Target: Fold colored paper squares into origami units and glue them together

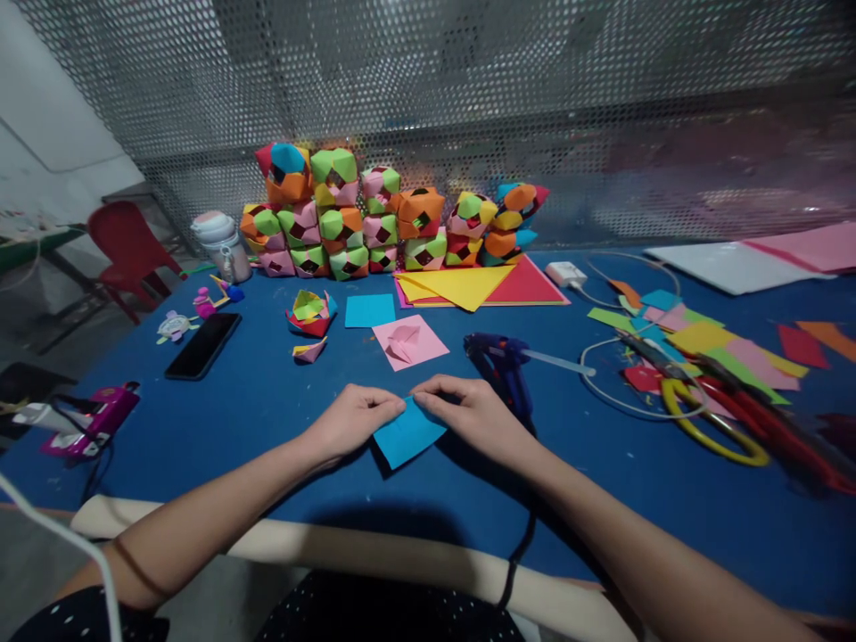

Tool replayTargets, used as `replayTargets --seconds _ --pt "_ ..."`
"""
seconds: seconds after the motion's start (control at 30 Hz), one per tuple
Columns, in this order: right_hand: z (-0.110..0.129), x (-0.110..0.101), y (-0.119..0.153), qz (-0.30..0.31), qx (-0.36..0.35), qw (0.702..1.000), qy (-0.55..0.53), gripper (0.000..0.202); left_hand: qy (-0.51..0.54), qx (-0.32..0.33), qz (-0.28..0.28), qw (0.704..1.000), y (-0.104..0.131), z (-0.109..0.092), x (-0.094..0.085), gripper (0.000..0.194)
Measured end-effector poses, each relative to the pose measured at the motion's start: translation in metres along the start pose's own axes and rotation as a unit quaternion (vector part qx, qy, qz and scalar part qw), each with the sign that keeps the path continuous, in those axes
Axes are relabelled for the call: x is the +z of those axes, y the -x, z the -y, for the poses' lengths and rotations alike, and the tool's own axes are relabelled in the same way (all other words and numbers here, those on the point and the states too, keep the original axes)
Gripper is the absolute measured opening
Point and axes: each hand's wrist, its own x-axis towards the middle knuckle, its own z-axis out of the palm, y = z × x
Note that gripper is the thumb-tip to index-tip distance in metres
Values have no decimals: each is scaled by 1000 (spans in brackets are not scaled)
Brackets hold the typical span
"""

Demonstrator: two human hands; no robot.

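Note:
A blue square of paper [407, 434] is held between both hands at the middle of the table, its lower part slightly raised over a shadow. My left hand [358, 417] pinches its upper left edge between thumb and finger. Close beside it, my right hand [461, 406] pinches the upper right edge. Just beyond lies a pink paper square [428, 346] with a small folded pink piece [403, 344] on it. Another blue square [370, 310] lies flat behind. A folded multicolour paper piece [311, 312] and a smaller one [309, 350] sit to the left.
A dark blue glue gun [501, 357] lies right of centre. Scissors [715, 437], a cable and paper scraps [728, 343] cover the right. Stacked paper balls [341, 227] line the back. A phone [203, 346], bottle [220, 242] and purple power strip [94, 423] are left.

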Motion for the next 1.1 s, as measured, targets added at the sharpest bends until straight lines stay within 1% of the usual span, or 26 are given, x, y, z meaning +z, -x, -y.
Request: replayTargets --seconds 0.13,0.3,0.4,0.53,0.67,0.87,0.97,1.1 --pt "0 2 0 -9 20 1000 -14 18 -22 7 -4 1000 0 1 0 21" --pt "0 4 0 -13 35 999 -21 19 -74 23 -13 997 0 3 -1 26" --pt "0 3 1 -9 36 999 -25 19 -85 27 -26 996 -1 4 -1 24" --pt "0 2 1 3 14 1000 -23 18 -100 32 -27 994 -1 5 -1 23" --pt "0 2 2 9 -19 1000 14 12 -136 46 -7 990 0 3 -2 23" --pt "1 4 4 14 -64 997 43 15 -166 35 18 985 -2 7 -3 13" --pt "1 6 4 10 -74 995 66 15 -204 55 19 977 -1 7 -2 11" --pt "2 6 4 4 -80 994 79 17 -260 99 2 960 1 4 -1 12"
